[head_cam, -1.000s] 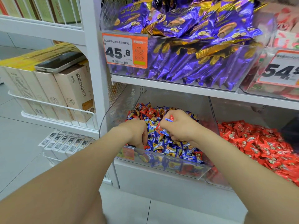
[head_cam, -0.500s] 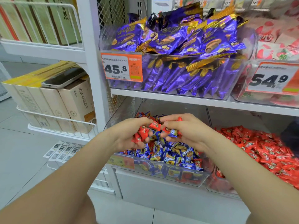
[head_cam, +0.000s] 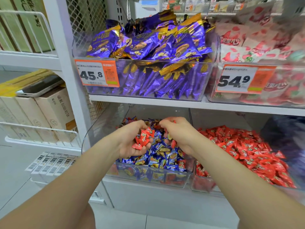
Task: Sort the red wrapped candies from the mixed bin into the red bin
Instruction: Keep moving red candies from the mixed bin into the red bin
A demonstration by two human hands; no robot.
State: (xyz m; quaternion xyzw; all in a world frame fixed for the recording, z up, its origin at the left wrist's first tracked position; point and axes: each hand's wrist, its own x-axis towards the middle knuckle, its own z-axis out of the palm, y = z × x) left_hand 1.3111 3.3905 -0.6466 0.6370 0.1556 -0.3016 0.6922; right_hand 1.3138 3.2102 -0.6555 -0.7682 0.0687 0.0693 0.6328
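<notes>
Both hands are up over the mixed bin (head_cam: 99, 129), close together but not touching. The left hand (head_cam: 130, 141) is cupped palm-up, fingers curled round a small heap of red candies (head_cam: 144, 138). The right hand (head_cam: 179, 134) is curled too, with red wrappers showing at its fingertips and under its palm (blur hides exactly how many it pinches).

This looks like the gathering step: reds picked out, none delivered yet. The red bin (head_cam: 203, 184) sits just to the right of the right hand, already heaped. The next move calls for carrying both loads rightward over the clear divider between the bins and letting go low, so nothing bounces back.

Under the hands lie mostly blue candies (head_cam: 165, 156), with a few reds at the front below the right wrist. Above the hands a white shelf (head_cam: 148, 101) carrying purple packets (head_cam: 148, 47) hangs low, so there is little headroom for lifting. A loosely cupped handful could spill on the way.
</notes>
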